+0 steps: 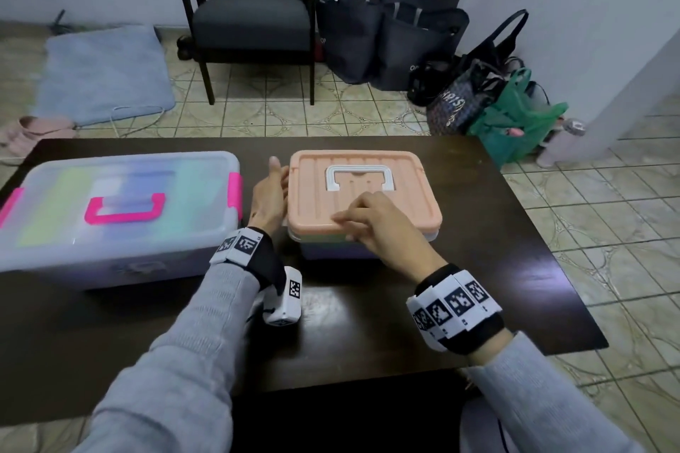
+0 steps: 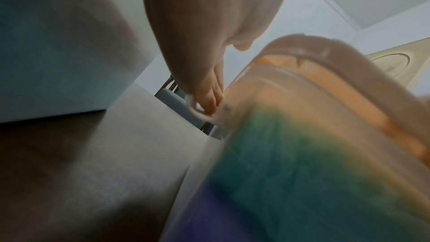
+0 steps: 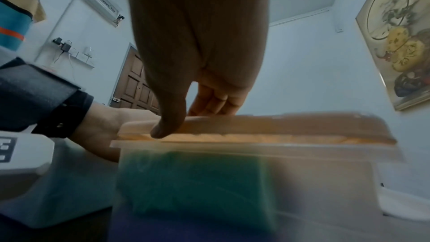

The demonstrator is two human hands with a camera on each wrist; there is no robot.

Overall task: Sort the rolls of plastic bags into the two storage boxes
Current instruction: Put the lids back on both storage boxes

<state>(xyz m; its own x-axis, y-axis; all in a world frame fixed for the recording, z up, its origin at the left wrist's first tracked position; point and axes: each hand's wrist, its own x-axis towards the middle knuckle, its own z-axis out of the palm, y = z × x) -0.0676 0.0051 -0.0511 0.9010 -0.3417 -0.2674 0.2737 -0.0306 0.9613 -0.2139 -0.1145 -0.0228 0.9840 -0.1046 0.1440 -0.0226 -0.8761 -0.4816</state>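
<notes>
Rolls of plastic bags are showing only as coloured blurs inside the closed peach-lidded translucent box [image 1: 362, 195], where the right hand [image 1: 382, 228] is resting spread on its lid's near edge and the left hand [image 1: 270, 195] is lying flat against its left side, both grips holding nothing, so lid closing seems the step in hand, and pressing it home should follow.

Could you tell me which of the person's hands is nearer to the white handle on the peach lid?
The right. The right hand rests on the peach lid just in front of the white handle, while the left hand is off the lid's left edge, beside the box.
</notes>
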